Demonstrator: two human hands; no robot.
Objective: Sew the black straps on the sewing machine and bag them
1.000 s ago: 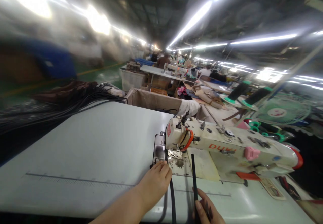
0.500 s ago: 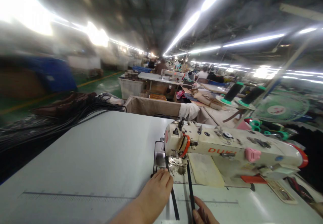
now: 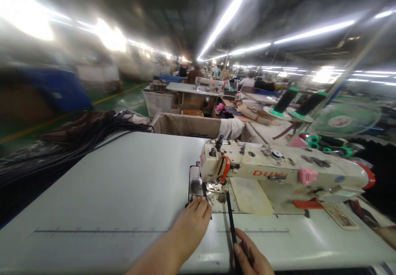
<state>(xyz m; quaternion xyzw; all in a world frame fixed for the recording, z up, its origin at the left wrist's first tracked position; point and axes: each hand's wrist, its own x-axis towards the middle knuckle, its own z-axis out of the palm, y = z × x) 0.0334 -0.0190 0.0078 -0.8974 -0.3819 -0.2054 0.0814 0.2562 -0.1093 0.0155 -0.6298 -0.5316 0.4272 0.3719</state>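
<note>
A narrow black strap (image 3: pixel 230 215) runs from the needle area of the sewing machine (image 3: pixel 262 171) toward me. My right hand (image 3: pixel 252 252) pinches it between thumb and fingers near the table's front edge. Something small and dark shows among that hand's fingers, too blurred to name. My left hand (image 3: pixel 194 215) is closed, fingers together, on another length of black strap just in front of the presser foot (image 3: pixel 216 187). Most of that length is hidden under the hand, with a short end showing beside it.
The white table (image 3: pixel 123 184) carries a printed ruler line (image 3: pixel 102 231). Black straps (image 3: pixel 102 132) lie heaped at its left edge. Behind stands a cloth-lined bin (image 3: pixel 188 124). Thread cones (image 3: pixel 284 103) and a green fan (image 3: pixel 340 120) are at the right.
The strap length under my left hand has slid toward the machine; its long tail toward me now shows only as a short end. My right hand still holds the other length. The view has shifted slightly.
</note>
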